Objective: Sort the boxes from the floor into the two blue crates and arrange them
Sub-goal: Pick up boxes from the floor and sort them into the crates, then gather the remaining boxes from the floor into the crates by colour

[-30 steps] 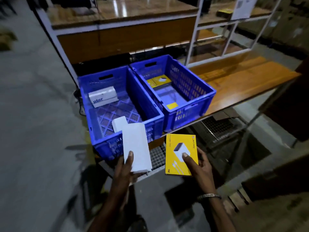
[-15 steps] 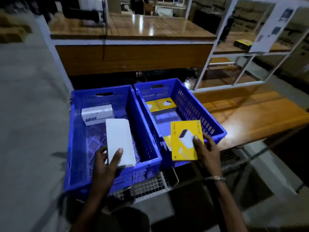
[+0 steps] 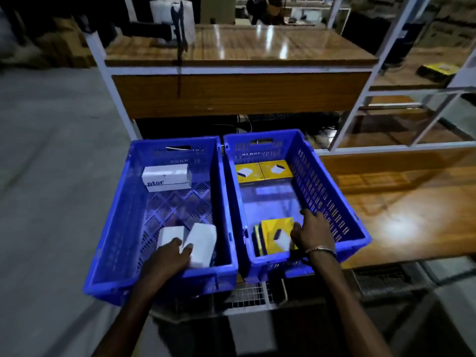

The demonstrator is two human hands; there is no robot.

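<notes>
Left crate [image 3: 121,228]: left hand [image 3: 168,261] at the near end, fingers curled over a plain white box [image 3: 202,247] standing tilted beside a 2nd white box [image 3: 168,234]; a printed white box [image 3: 166,177] at the far wall, bare lattice floor between. Right crate [image 3: 334,202]: right hand [image 3: 313,234] pinches a yellow box [image 3: 277,235] leaning at the near wall; 2 yellow boxes [image 3: 264,171] flat at the far end, open floor between.

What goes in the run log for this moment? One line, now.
left hand: holds white box in left crate | right hand: sets yellow box in right crate | phase: placing
</notes>
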